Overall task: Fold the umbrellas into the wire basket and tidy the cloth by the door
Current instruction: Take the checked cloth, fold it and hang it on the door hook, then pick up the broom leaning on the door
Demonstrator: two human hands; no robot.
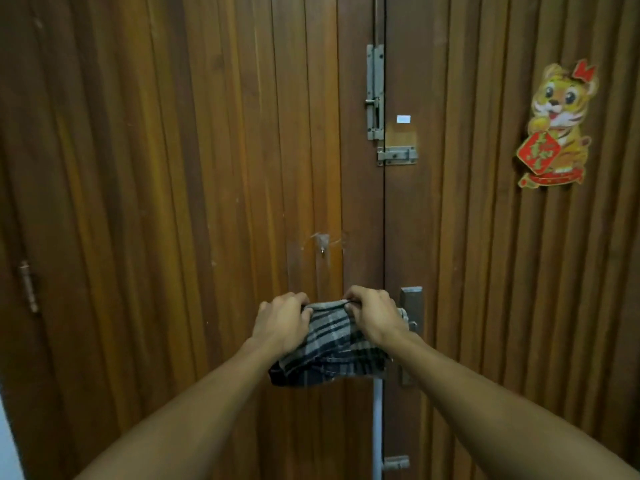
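A black-and-grey checked cloth [329, 348] hangs bunched in front of the wooden double door [207, 168], level with the door handle. My left hand [284, 323] grips its upper left edge and my right hand [372, 315] grips its upper right edge, both with fingers curled over the top hem. The cloth's lower part sags in folds below my wrists. No umbrella and no wire basket are in view.
A metal handle plate [412, 306] sits just right of my right hand. Above are a vertical bolt [375, 91] and a small slide latch [396, 155]. A clear stick-on hook [322, 245] is above the cloth. A tiger decoration [554, 126] hangs on the right leaf.
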